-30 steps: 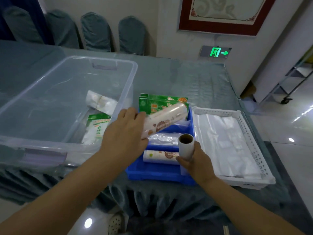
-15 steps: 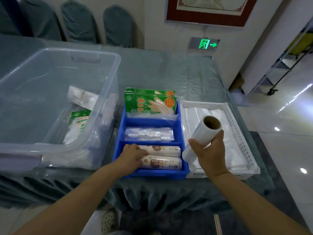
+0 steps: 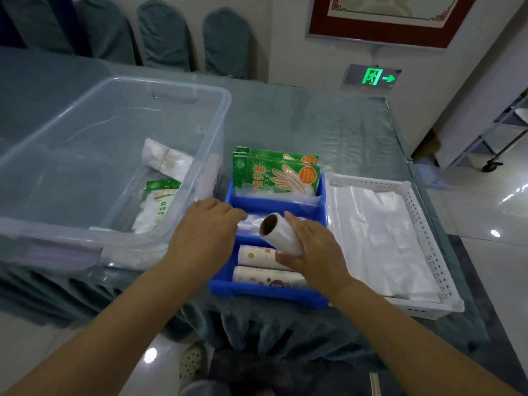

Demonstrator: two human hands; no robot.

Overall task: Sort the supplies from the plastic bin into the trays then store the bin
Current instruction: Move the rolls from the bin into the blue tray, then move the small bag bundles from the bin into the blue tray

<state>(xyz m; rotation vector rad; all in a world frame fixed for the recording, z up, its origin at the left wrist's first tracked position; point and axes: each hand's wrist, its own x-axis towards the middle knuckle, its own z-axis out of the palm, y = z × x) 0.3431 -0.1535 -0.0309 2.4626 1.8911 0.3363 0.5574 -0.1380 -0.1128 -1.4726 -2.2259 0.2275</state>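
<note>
My right hand (image 3: 315,252) grips a white roll on a cardboard core (image 3: 281,235), tilted over the blue divided tray (image 3: 265,292). Two printed rolls (image 3: 263,265) lie in the tray's front compartment. The middle compartment holds clear plastic packs (image 3: 251,222), and green glove packs (image 3: 275,175) stand in the back one. With its fingers straight, my left hand (image 3: 204,237) reaches over the tray's left wall toward the middle compartment and holds nothing. The clear plastic bin (image 3: 197,90) stands to the left with a green-and-white pack (image 3: 158,205) and a white pack (image 3: 167,160) inside.
A white perforated tray (image 3: 423,212) with white plastic bags lies to the right of the blue tray, near the table's right edge. The table wears a blue cloth under clear film. Covered chairs (image 3: 163,32) stand behind the table. A cart (image 3: 491,147) is at the far right.
My right hand has brought the white roll left from over the white tray to above the blue tray. My left hand has left the printed rolls and moved up toward the middle compartment.
</note>
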